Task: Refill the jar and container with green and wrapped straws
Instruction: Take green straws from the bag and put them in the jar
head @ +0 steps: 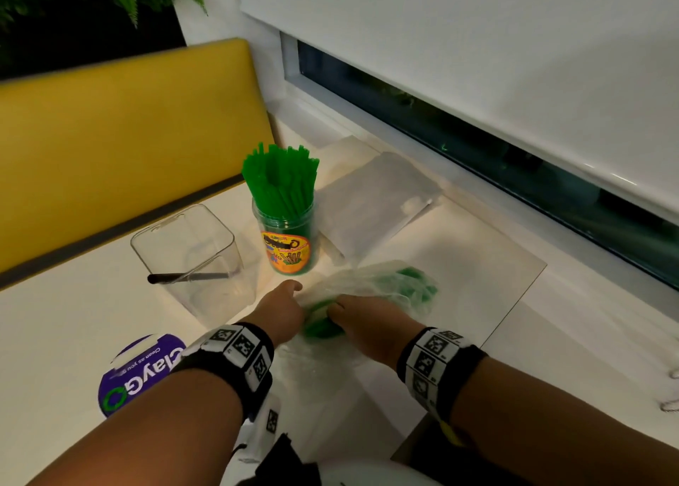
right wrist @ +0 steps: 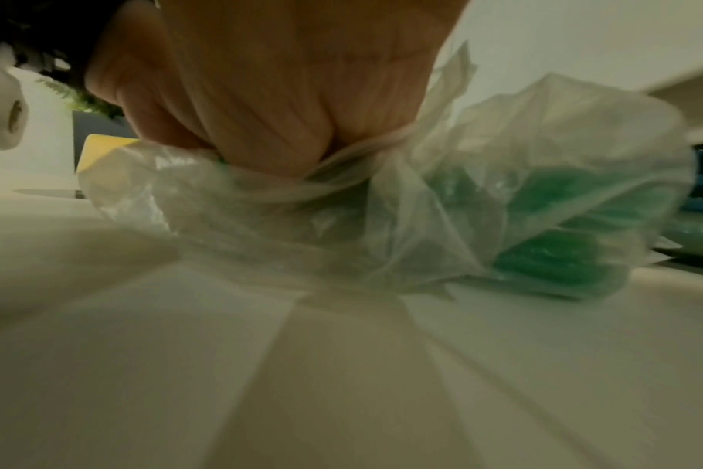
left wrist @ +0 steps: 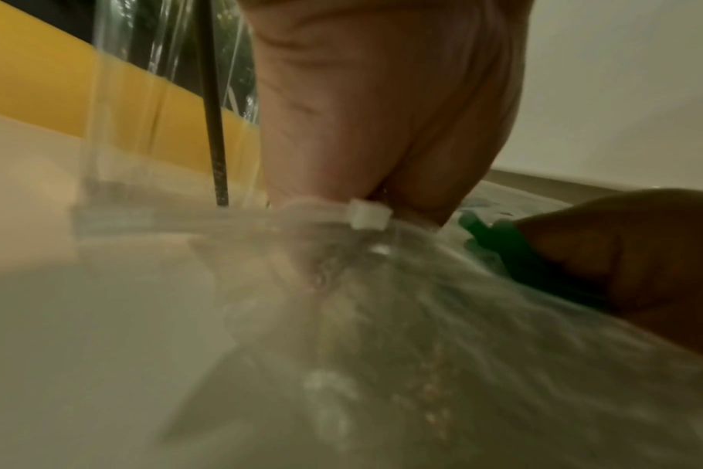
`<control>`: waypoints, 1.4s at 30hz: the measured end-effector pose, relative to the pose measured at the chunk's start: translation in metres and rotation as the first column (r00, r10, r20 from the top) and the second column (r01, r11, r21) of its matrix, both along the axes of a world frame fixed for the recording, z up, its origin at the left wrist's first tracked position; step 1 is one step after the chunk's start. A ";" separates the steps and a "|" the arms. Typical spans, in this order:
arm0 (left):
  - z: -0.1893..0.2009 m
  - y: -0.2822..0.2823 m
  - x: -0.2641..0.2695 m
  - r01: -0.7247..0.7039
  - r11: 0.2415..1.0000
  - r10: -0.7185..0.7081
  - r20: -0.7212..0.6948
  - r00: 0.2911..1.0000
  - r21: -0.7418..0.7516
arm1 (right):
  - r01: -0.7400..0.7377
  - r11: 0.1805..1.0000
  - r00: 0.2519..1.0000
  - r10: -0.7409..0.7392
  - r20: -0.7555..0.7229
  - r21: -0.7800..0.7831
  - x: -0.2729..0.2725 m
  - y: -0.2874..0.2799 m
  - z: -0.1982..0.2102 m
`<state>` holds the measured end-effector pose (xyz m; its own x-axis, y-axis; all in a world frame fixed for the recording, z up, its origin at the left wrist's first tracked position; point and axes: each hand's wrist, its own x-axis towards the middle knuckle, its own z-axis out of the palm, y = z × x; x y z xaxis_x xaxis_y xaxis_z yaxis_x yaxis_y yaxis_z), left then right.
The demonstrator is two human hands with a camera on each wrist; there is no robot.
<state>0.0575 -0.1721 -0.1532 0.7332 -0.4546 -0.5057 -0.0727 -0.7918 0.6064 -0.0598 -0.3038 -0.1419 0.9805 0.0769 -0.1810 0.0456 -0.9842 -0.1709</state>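
A labelled jar (head: 286, 243) packed with upright green straws (head: 281, 180) stands mid-table. To its left is a clear square container (head: 187, 254) with one black straw (head: 187, 276) leaning in it. In front of the jar lies a crumpled clear plastic bag (head: 385, 283) with more green straws (head: 419, 283) inside. My left hand (head: 283, 302) pinches the bag's plastic (left wrist: 342, 254) near its mouth. My right hand (head: 352, 315) grips the green straw bundle (head: 323, 326) together with the gathered bag (right wrist: 502, 190). The fingertips are hidden under both hands.
A flat translucent packet (head: 378, 206) lies behind the bag, near the window sill. A round purple sticker (head: 139, 371) is on the table at my left wrist. A yellow bench back (head: 121, 136) runs along the far left; the table edge (head: 514, 302) drops off to the right.
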 end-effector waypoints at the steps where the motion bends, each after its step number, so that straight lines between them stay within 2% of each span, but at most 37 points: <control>1: 0.000 0.000 0.001 0.001 1.000 -0.001 0.009 1.000 0.010 | 0.002 1.000 1.000 -0.002 -0.004 0.021 -0.001 -0.003 -0.001; 7: 0.004 -0.003 0.003 0.054 0.997 -0.059 0.089 0.994 0.055 | 0.051 0.980 0.997 -0.059 0.040 0.192 -0.001 -0.016 0.013; 11: 0.010 0.000 0.007 0.127 0.985 -0.148 0.191 0.970 0.117 | 0.035 0.964 0.983 -0.080 0.162 0.265 0.005 -0.028 0.027; 14: 0.015 0.001 0.004 0.111 0.991 -0.125 0.201 0.972 0.081 | 0.092 0.932 0.988 -0.129 0.083 0.349 0.011 -0.025 0.054; 16: 0.016 0.001 0.001 0.047 0.999 -0.045 0.163 0.986 -0.014 | 0.109 0.843 0.982 -0.173 0.072 0.527 0.014 -0.017 0.081; 18: 0.020 0.000 -0.002 -0.039 0.993 0.052 0.118 0.992 -0.110 | 0.123 0.686 0.956 -0.276 0.100 0.718 0.018 -0.012 0.113; 20: 0.026 -0.003 -0.008 -0.155 0.952 0.170 0.036 0.985 -0.265 | 0.110 0.542 0.900 -0.410 0.148 0.833 0.023 -0.015 0.142; 23: 0.042 -0.010 -0.012 -0.343 0.759 0.356 -0.089 0.930 -0.553 | -0.072 0.274 0.767 -0.600 0.229 0.959 0.038 -0.030 0.182; 24: 0.047 -0.014 -0.010 -0.373 0.704 0.403 -0.093 0.911 -0.604 | -0.128 0.220 0.712 -0.658 0.244 0.967 0.044 -0.039 0.193; 25: 0.053 -0.018 -0.008 -0.382 0.664 0.437 -0.080 0.896 -0.643 | -0.172 0.199 0.660 -0.704 0.263 0.965 0.052 -0.047 0.202; 27: 0.065 -0.029 0.001 -0.379 0.660 0.497 -0.002 0.868 -0.648 | -0.230 0.244 0.562 -0.757 0.334 0.942 0.070 -0.062 0.215; 29: 0.079 -0.040 0.012 -0.423 0.655 0.561 0.028 0.827 -0.627 | -0.181 0.396 0.498 -0.752 0.432 0.900 0.092 -0.071 0.215; 31: 0.084 -0.047 0.027 -0.460 0.591 0.609 -0.007 0.793 -0.662 | -0.079 0.535 0.506 -0.705 0.496 0.841 0.114 -0.066 0.209; 33: 0.079 -0.051 0.040 -0.462 0.536 0.628 -0.032 0.777 -0.706 | -0.017 0.609 0.581 -0.639 0.504 0.793 0.134 -0.054 0.198; 36: 0.070 -0.052 0.048 -0.430 0.554 0.579 -0.042 0.814 -0.713 | -0.053 0.595 0.673 -0.572 0.469 0.802 0.156 -0.033 0.189; 39: 0.060 -0.054 0.051 -0.379 0.547 0.577 0.009 0.817 -0.746 | -0.174 0.499 0.704 -0.540 0.462 0.849 0.170 -0.014 0.190; 42: 0.054 -0.054 0.056 -0.387 0.514 0.602 0.001 0.798 -0.766 | -0.202 0.436 0.724 -0.536 0.434 0.877 0.177 -0.009 0.187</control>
<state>0.1139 -0.2262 -0.0995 0.9946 -0.1011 0.0235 -0.0317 -0.0801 0.9963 0.1174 -0.3126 0.0455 0.8140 -0.3611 0.4551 0.3449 -0.3299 -0.8787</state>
